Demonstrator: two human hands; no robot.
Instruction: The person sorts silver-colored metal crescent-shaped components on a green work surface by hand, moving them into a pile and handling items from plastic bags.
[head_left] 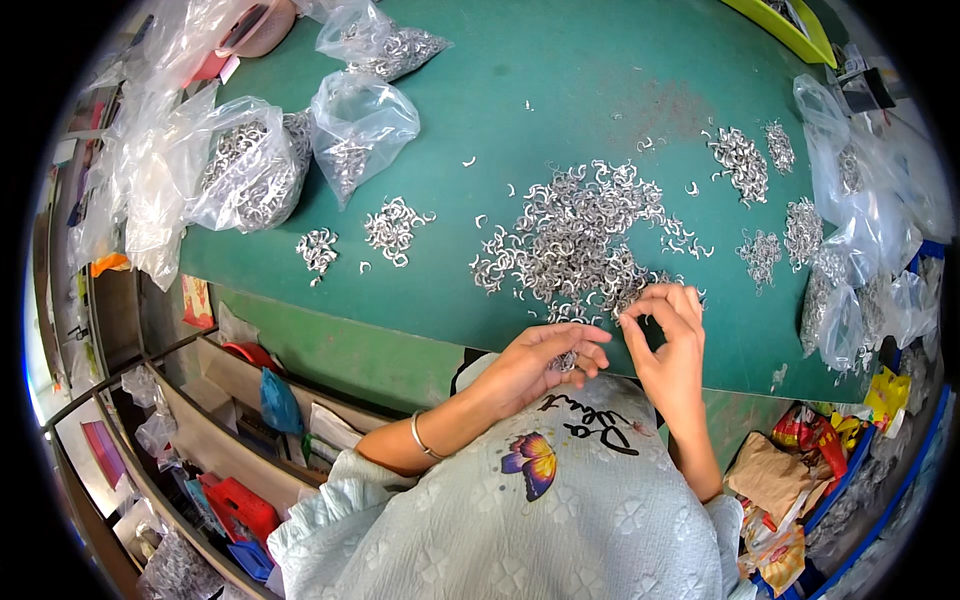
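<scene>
A large heap of small, curved silver metal pieces [575, 235] lies on the green table [500, 60] in front of me. My left hand [555, 355], with a bangle at its wrist, is cupped at the near table edge. Several of the small curved metal pieces [563, 361] rest in its half-closed fingers. Just right of it, at the near side of the heap, my right hand [667, 335] pinches thumb and index finger together. Whatever lies between those fingertips is too small to make out.
Smaller piles [398, 230] of metal pieces lie left and right of the heap. Filled clear plastic bags [255, 165] stand at the left, more bags [845, 300] at the right edge. A yellow-green tray [790, 30] sits far right. Shelves [240, 440] with bags and boxes stand lower left.
</scene>
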